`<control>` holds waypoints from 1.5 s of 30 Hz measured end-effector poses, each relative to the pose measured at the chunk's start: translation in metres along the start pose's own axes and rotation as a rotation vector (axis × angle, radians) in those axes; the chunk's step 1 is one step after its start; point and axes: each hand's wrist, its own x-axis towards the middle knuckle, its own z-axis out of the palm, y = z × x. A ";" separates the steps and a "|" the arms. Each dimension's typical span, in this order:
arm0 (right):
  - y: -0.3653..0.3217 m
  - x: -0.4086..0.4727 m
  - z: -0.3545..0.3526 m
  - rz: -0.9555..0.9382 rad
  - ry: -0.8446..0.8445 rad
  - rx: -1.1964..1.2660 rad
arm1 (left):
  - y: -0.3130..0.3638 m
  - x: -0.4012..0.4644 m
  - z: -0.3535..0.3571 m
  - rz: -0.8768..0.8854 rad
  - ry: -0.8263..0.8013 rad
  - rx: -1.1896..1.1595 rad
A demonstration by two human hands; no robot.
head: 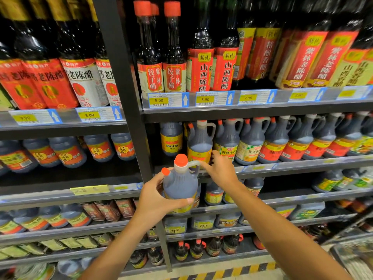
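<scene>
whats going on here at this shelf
A person stands at a shelf stocked with dark sauce bottles. Their left hand grips a dark jug with an orange cap round its body, holding it up in front of the shelf. The right hand reaches out, fingers extended, beside the jug's handle and just before a similar jug on the shelf. Whether the held jug is going on or coming off cannot be told.

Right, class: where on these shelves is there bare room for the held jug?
Free: the spot ahead of the set-back jug, beside the post; the left bay's shelf front. Crowded: the jug row beyond the right hand.
</scene>
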 end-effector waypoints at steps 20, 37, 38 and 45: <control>-0.022 -0.028 -0.063 -0.216 0.065 0.144 | -0.006 -0.004 0.005 -0.050 0.055 0.020; -0.041 -0.045 -0.107 -0.854 0.126 0.047 | 0.009 0.028 0.022 0.168 0.146 0.181; -0.040 -0.044 -0.105 -0.864 0.145 0.055 | 0.012 0.031 0.023 0.185 0.172 0.196; -0.035 -0.023 -0.087 -0.899 0.256 0.127 | 0.022 0.048 0.029 0.190 0.313 0.238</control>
